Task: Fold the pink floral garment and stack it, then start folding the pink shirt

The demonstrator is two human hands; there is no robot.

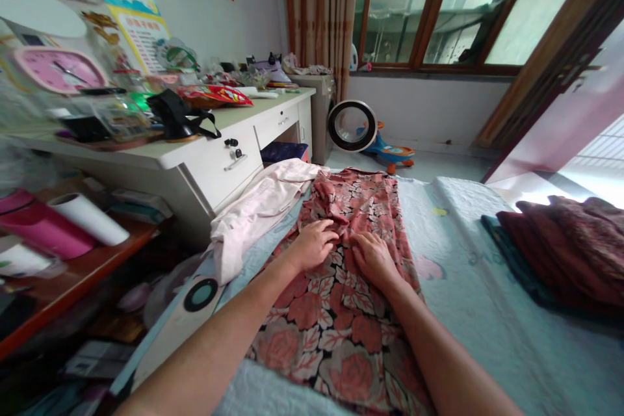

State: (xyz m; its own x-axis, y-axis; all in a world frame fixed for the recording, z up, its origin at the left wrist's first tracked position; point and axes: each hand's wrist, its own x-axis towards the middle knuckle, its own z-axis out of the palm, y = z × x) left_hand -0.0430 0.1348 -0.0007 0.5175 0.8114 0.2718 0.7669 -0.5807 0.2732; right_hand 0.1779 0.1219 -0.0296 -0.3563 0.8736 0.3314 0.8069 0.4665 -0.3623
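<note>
Two hands were on 1 flowery garment [341,312], red & pink w/ big leaf shapes, spread flat on the pale blue bed cover [468,312]. The left hand [314,244] lay palm down on the cloth, fingers [327,227] bent a little & pressing, not closed round anything. The right hand [373,257] lay just beside it, also palm down & flat, fingers spread, holding nothing. The 2 hands were near each other but not touching, approx. in the middle of the garment. The far end of the garment was bunched up w/ wrinkles. Just left of it lay 1 pale pink garment [258,208], touching it & hanging partly off the bed edge. On the right side of the bed sat 1 pile of dark clothes [560,247], well apart from the hands; can't tell how many pieces were in it. Left of the bed stood 1 white desk [209,162] w/ lots of stuff on top, incl. 1 pink clock [58,70] & 1 black bag [175,116]. On the floor by the window stood 1 round fan [351,126] & 1 toy car [390,151] just beside it.
</note>
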